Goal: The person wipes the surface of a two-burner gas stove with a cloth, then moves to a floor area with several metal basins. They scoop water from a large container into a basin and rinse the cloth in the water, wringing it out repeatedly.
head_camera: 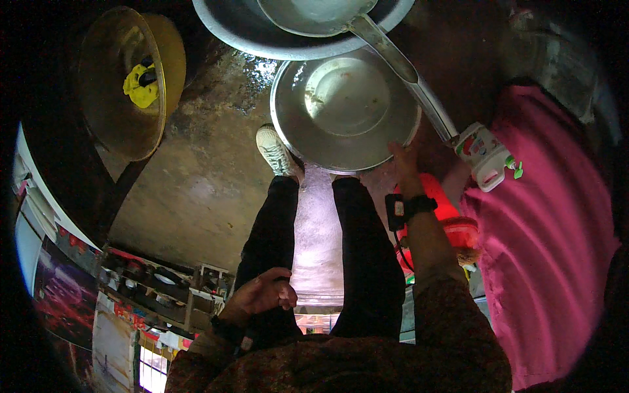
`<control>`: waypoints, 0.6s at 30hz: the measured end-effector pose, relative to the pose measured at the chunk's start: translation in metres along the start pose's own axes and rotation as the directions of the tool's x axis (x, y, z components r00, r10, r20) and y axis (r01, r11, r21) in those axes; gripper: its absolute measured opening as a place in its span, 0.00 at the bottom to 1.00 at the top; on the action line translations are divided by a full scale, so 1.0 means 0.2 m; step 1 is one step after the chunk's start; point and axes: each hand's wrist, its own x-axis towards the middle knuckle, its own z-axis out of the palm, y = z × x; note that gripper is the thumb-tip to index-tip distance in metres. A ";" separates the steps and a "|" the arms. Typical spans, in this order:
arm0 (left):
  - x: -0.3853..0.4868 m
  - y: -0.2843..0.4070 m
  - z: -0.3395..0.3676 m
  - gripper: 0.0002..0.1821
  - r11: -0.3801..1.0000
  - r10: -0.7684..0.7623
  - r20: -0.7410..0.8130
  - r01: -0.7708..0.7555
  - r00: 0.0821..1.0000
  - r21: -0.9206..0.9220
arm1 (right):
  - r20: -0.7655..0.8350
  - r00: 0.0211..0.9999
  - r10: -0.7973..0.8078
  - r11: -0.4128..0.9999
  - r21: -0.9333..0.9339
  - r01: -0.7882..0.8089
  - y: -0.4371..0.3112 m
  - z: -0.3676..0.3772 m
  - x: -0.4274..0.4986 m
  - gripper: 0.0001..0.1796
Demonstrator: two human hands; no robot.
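Observation:
A wide round metal basin [346, 105] stands on the floor before my feet, its inside wet-looking. My right hand [407, 159] is at its lower right rim, fingers on or close to the edge; whether they grip it I cannot tell. My left hand [268, 294] is over my left thigh, holding nothing, fingers loosely bent and apart. Beyond the basin a larger metal tub [236, 37] carries a big metal ladle or pan [314, 19], whose long handle [430, 103] slants down to the right, close to a white plastic bottle [484, 157] with a green cap.
A large yellowish basin [162, 98] holding a yellow cloth [142, 88] is tilted at the upper left. Pink cloth [540, 236] hangs along the right. Red plastic containers [459, 231] stand beside my right forearm. Cluttered shelves [157, 290] are at the lower left. The floor has a wet patch [260, 69].

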 end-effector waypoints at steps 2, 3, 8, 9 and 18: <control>-0.01 -0.02 -0.02 0.33 0.999 0.037 0.029 -0.036 0.999 -0.032 | 0.019 0.998 -0.060 0.989 -0.134 0.062 -0.02 0.01 0.00 0.41; -0.01 -0.02 -0.03 0.34 0.999 0.039 0.035 -0.038 0.999 -0.033 | 0.056 0.997 -0.047 0.987 -0.151 0.055 -0.04 0.04 -0.01 0.40; -0.03 0.00 -0.04 0.34 0.999 0.037 0.049 -0.036 0.998 -0.024 | 0.117 0.787 0.606 0.762 -0.368 -0.532 -0.26 0.22 -0.07 0.27; -0.03 0.00 -0.04 0.34 0.999 0.045 0.052 -0.045 0.998 -0.007 | 0.147 0.836 0.529 0.818 -0.350 -0.457 -0.30 0.28 -0.08 0.27; -0.06 0.01 -0.06 0.34 0.998 0.068 0.064 -0.066 0.996 -0.024 | 0.470 0.860 0.198 0.972 0.021 -0.235 -0.46 0.52 -0.04 0.29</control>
